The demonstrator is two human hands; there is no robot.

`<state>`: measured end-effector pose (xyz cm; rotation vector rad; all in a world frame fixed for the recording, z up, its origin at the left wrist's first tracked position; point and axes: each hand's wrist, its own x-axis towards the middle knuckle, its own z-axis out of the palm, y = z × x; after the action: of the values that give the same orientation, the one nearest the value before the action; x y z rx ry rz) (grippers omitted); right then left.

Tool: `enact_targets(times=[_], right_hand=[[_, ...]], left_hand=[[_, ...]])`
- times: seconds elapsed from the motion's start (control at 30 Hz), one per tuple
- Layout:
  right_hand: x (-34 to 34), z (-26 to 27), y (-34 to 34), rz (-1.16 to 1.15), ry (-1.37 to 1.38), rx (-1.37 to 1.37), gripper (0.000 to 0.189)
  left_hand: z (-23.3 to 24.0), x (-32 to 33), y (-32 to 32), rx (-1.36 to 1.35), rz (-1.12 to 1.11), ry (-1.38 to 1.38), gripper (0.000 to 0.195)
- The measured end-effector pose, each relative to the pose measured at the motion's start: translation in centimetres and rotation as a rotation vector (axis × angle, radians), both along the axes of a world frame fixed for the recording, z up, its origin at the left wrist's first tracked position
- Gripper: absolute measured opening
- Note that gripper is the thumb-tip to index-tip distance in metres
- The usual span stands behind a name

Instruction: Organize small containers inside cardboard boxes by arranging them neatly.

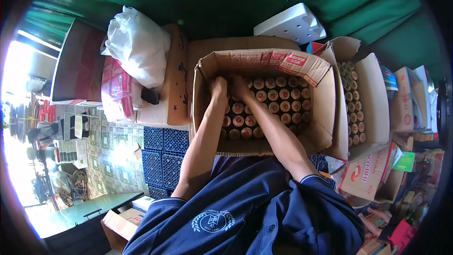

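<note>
An open cardboard carton [263, 151] stands right in front of me, its flaps folded up and bearing red print. Inside are rows of upright cylindrical containers [273, 95] with round, pale tops, each marked in red. Both my arms reach down into its far left part. My left hand [218, 86] is at the left inner wall, fingers hidden in shadow. Close beside it, my right hand [239, 88] is lowered over the containers in the back left rows. Its fingertips are dark and blurred, so whether either hand grips a container cannot be seen.
To the right, a second open carton [371, 106] holds similar containers [355, 105]. A stuffed white plastic bag [138, 46] lies on boxes at left. A white foam piece [288, 24] rests behind the carton. Blue plastic grid pallets [164, 163] cover the floor. Another person [53, 131] is far left.
</note>
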<state>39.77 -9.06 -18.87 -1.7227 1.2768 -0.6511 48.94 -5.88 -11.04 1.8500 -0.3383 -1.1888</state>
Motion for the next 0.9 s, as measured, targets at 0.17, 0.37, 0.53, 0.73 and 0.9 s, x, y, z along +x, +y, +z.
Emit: enact_targets(times=[0.17,0.37,0.53,0.73,0.9], right_hand=[[0.6,-1.9,-0.2,-0.04,0.088,0.003,0.036],[0.6,2.5,1.9,-0.004,0.102,0.01,0.036],[0.2,5.4,2.3,0.1,0.217,0.154,0.043],[2.1,5.2,3.6,-0.038,0.136,0.08,0.038],[-0.3,10.5,4.4,0.478,0.647,0.036,0.028]], left_hand=[[-8.5,2.2,-4.5,0.043,-0.388,-0.523,0.022],[-13.9,4.6,-5.6,-0.021,-0.472,-0.814,0.023],[-14.8,4.9,-5.4,0.185,-0.784,-0.979,0.031],[-14.2,5.2,-4.7,0.111,-0.616,-0.612,0.031],[-8.8,4.2,-3.5,0.059,-0.642,-0.515,0.03]])
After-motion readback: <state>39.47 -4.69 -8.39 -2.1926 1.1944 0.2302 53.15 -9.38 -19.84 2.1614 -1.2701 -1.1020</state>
